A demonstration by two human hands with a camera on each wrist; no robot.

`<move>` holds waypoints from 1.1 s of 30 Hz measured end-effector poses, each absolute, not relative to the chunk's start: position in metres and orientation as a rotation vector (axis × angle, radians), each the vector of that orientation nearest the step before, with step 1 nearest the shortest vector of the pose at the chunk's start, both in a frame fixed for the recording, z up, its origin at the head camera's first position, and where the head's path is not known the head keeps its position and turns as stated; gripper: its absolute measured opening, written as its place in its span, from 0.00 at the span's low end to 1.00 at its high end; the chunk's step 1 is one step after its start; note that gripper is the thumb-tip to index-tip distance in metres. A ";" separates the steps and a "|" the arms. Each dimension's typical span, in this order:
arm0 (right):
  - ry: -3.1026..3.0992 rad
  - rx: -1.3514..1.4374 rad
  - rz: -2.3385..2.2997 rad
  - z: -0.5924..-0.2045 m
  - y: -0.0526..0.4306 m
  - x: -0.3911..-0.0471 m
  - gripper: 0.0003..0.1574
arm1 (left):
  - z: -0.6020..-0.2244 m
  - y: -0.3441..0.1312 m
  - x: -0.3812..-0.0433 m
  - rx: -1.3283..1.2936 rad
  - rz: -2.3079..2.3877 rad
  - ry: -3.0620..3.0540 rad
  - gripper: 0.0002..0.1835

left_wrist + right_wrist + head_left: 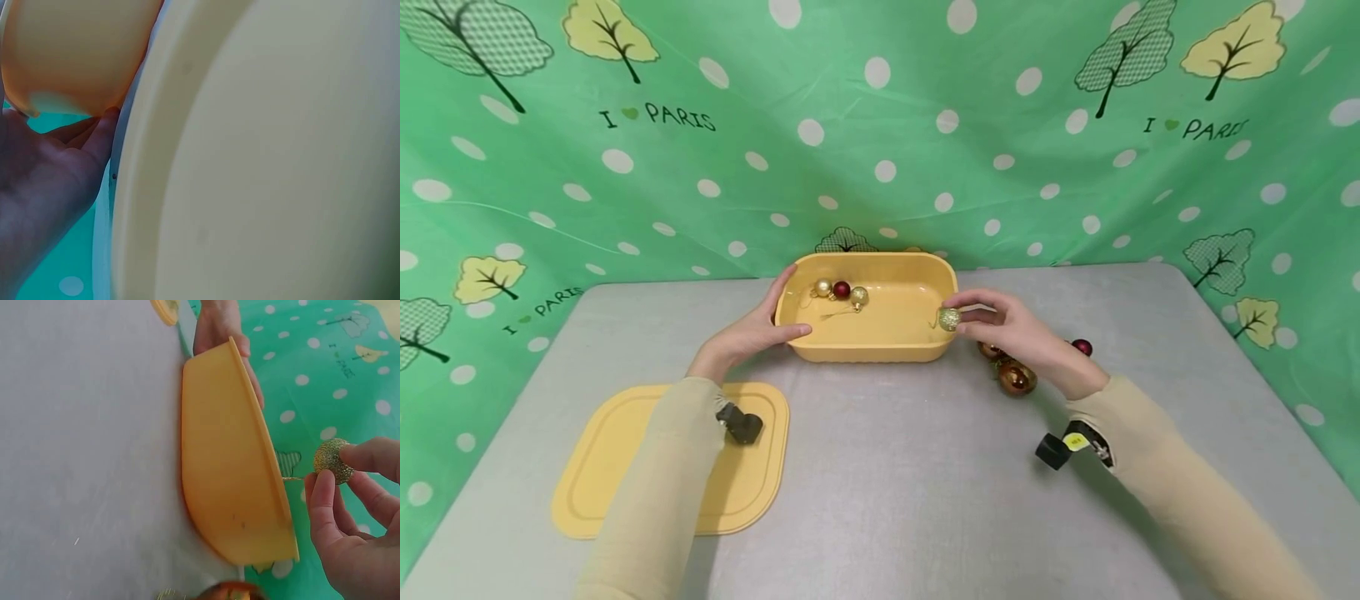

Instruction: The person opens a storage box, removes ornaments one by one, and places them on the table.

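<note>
A yellow plastic box (880,353) stands at the back of the table, its top uncovered. Inside, at its left, lie a pale gold bauble (823,287), a dark red bauble (842,290) and a glittery gold bauble (859,296). My left hand (748,329) holds the box's left end, thumb over the front rim. Between thumb and fingers, my right hand (1011,329) pinches another glittery gold bauble (332,460) at the right rim; its thread hangs toward the box.
Right of the box, partly behind my right hand, lie copper baubles (1017,378) and a dark red bauble (1082,347). A yellow lid (745,492) lies flat at the left, under my left forearm. Green patterned cloth (880,125) hangs behind the grey table (895,475).
</note>
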State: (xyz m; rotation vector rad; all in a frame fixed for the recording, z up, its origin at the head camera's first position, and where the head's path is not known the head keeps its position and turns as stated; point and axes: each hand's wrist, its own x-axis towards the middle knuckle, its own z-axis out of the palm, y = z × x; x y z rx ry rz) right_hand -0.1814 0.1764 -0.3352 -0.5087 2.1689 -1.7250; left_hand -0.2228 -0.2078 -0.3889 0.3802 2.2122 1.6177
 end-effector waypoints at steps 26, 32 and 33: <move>2.541 -0.509 -1.549 -0.355 0.270 -0.137 0.19 | -0.388 -0.208 -0.222 0.377 1.614 2.200 0.55; 2.608 -0.514 -1.481 -0.367 0.282 -0.128 0.19 | -0.388 -0.208 -0.222 0.370 1.617 2.202 0.55; 2.618 -0.520 -1.472 -0.369 0.283 -0.128 0.20 | -0.388 -0.208 -0.222 0.367 1.617 2.203 0.55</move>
